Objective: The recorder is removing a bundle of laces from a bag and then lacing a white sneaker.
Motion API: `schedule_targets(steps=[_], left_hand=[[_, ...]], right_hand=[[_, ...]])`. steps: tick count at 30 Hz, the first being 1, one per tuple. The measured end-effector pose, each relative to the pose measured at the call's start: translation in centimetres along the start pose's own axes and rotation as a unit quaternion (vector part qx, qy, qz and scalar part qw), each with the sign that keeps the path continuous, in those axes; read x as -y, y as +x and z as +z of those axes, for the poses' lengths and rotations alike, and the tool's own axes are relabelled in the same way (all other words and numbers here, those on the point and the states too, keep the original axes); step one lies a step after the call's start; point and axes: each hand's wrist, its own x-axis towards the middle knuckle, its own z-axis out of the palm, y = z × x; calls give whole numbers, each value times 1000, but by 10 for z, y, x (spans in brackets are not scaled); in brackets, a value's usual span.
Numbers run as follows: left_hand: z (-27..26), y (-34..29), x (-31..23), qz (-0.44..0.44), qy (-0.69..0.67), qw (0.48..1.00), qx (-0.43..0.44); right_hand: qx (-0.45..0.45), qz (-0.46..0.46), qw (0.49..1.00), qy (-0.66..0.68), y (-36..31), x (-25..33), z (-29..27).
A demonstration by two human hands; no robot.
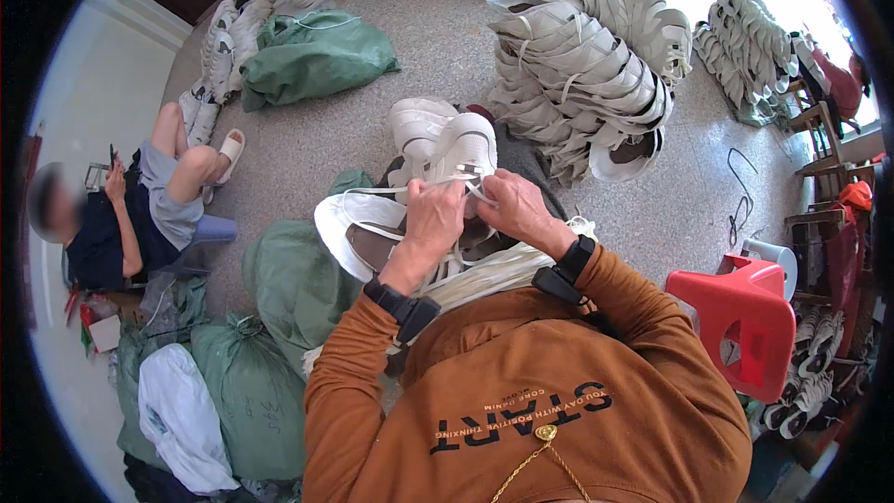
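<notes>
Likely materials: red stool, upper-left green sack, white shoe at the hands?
Red stool: seemingly moulded plastic, semi-gloss; seamless-looking shell with cut-outs.
Upper-left green sack: probably woven plastic, slight sheen; thin, creased folds.
White shoe: perhaps synthetic leather or fabric, mostly matte; soft shading, weave unclear.

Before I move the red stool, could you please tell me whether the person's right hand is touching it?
Apart. The head view shows speckled floor between the right hand and the red stool.
</notes>
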Motion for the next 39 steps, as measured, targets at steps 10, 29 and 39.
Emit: schedule_targets(steps=[10, 29, 39], left_hand=[[-88, -131, -37, 29, 80, 971, 223], [-8, 10, -5, 22, 57, 996, -63], [-29, -8, -4, 59, 60, 996, -33]], right_hand=[[-70, -51, 996, 10, 10, -11, 2], [-44, 22, 985, 165, -28, -8, -2], [-134, -144, 980, 1, 24, 14, 6]])
